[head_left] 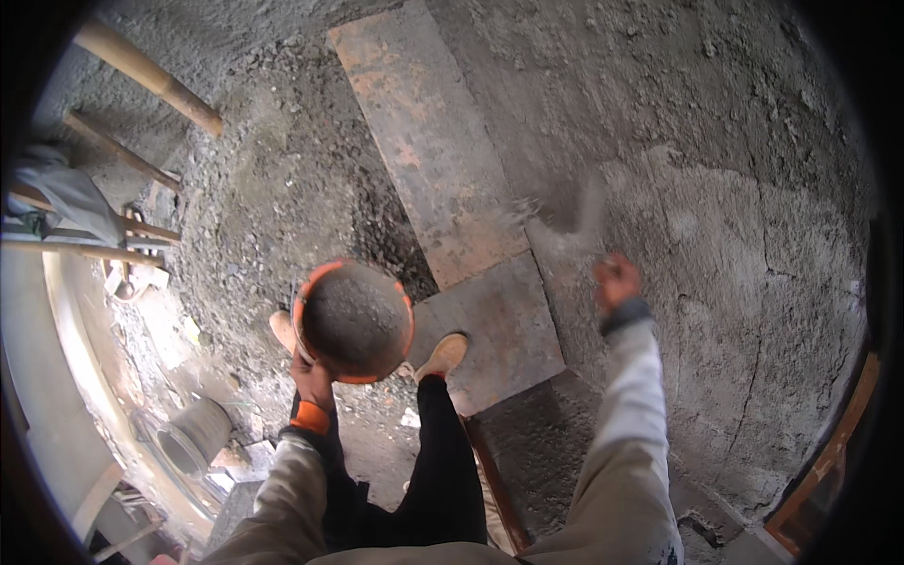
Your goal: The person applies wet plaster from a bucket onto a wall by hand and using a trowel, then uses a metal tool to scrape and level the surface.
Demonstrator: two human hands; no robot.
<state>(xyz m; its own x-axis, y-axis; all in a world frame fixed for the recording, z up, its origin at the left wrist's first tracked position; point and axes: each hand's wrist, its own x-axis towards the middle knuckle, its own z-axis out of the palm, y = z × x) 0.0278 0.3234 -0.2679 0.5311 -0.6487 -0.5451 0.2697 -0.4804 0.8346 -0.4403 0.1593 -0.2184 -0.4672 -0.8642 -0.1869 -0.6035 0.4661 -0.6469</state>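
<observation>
My left hand point(313, 380) grips the near rim of a round mortar pan point(411, 325) with a worn orange rim. Grey wet mortar point(353, 315) lies inside it. Off to the right, close to the rough plastered wall point(725, 235), my right hand point(618, 281) is closed round the handle of what looks like a trowel point(589, 209). The trowel's blade is smeared by motion, so its outline is unclear. Blurred grey specks show just left of the blade, above the boards.
Two stained boards point(424, 141) lie along the wall's foot; my right shoe point(444, 355) rests on the nearer one. Gravelly rubble point(273, 179) spreads to their left. Wooden poles point(151, 75) jut in at upper left. A grey bucket point(194, 437) lies tipped at lower left.
</observation>
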